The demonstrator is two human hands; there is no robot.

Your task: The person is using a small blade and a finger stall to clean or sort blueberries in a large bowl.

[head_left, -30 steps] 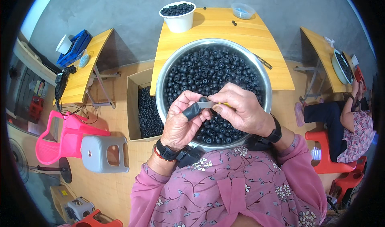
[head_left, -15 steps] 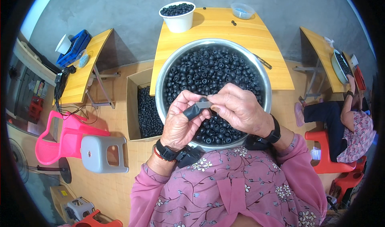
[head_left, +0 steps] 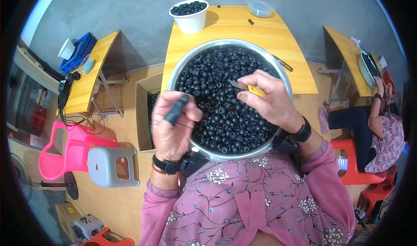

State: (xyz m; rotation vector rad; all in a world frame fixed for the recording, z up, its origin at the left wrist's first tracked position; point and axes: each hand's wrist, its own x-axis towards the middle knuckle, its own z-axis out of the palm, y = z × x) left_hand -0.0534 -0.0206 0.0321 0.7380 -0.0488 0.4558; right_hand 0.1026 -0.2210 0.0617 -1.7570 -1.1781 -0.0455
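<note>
My right hand (head_left: 271,99) is closed on a small knife (head_left: 256,91) with a yellow handle, over the right half of a metal basin (head_left: 284,77). Its short blade points left, above the heap of round black beads (head_left: 221,111) with holes that fills the basin. At the basin's left rim is my left hand (head_left: 167,128), fingers curled inward and slightly blurred. A dark sleeve-like cover (head_left: 176,110) sits on its thumb, which lies against the fingers. Whatever those fingers hold, if anything, is hidden.
Below left stands a cardboard box (head_left: 143,115) of black beads. The wooden table (head_left: 239,28) carries a white tub (head_left: 191,21) of beads, a clear bowl (head_left: 260,12) and a dark cutter (head_left: 283,63). A grey stool (head_left: 106,167) is to the left; a person (head_left: 382,133) sits far right.
My hands have parted. The left, with its covered thumb, moved left to the basin's rim; the right drew the knife away to the right, so its yellow handle now shows.
</note>
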